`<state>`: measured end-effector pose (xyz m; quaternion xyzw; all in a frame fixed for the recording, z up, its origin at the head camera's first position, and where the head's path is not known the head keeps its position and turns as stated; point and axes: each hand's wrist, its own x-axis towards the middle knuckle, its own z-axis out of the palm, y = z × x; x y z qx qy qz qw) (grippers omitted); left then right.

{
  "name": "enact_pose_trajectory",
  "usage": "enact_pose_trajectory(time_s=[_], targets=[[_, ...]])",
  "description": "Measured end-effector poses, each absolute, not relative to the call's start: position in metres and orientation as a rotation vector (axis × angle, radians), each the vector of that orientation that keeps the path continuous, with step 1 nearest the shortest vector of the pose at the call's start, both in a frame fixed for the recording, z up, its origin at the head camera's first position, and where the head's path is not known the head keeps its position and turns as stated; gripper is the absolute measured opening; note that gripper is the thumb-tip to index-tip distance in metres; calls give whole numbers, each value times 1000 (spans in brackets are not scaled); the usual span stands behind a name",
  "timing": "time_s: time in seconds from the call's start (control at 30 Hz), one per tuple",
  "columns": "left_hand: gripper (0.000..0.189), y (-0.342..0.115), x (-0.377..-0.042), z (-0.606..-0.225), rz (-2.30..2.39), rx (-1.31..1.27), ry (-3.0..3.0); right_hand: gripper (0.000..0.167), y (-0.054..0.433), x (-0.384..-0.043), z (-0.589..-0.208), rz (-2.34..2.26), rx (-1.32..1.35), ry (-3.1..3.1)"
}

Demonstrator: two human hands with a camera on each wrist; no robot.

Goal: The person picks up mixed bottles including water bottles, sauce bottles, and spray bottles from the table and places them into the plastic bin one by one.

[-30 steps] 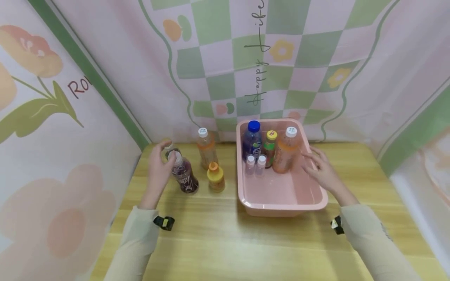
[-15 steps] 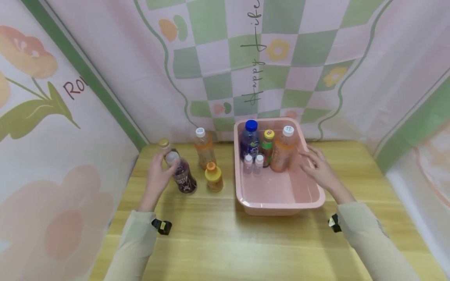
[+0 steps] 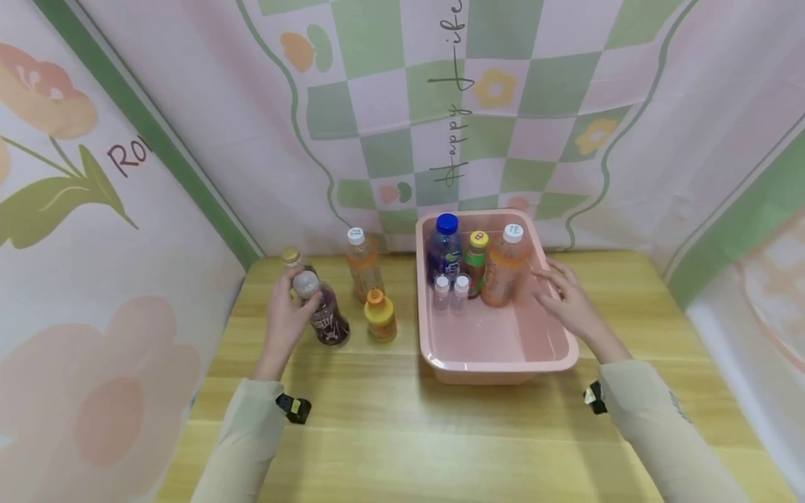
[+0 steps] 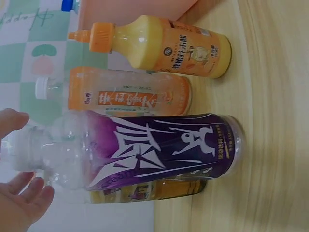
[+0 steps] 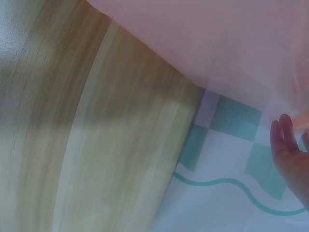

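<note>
Purple bottle is standing upright on the table, directly below the left hand; long axis running vertical, cap pointing up. Left thumb and fingers are pinching that cap. Gold-capped bottle is standing just beyond this hand. Right hand, fingers loosely extended, is touching the pink tub at its rim.

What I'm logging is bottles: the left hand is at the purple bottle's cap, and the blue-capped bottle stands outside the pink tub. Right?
Not quite: the head view shows the blue-capped bottle inside the pink tub. The left hand is at the cap of the purple bottle.
</note>
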<state>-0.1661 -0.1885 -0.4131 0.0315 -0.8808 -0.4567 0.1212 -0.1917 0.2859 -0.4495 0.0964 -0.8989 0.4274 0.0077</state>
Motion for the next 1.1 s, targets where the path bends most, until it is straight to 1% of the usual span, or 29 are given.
enact_pose_trajectory(time_s=[0.33,0.67,0.83,1.1], targets=[[48,-184,-163,-419,-1401,142,-2474,47,283,-193,-450,1361,323,-2778],[45,-180,-159,-417,-1436,180,-2404,47,282,-195,-450,1369,326,-2774],[48,-178,-159,-410,-1462,183,-2327,46,283,-194,-452,1381,331,-2739],[54,-167,-157,-384,-1504,155,-2200,45,285,-191,-451,1390,321,-2731]])
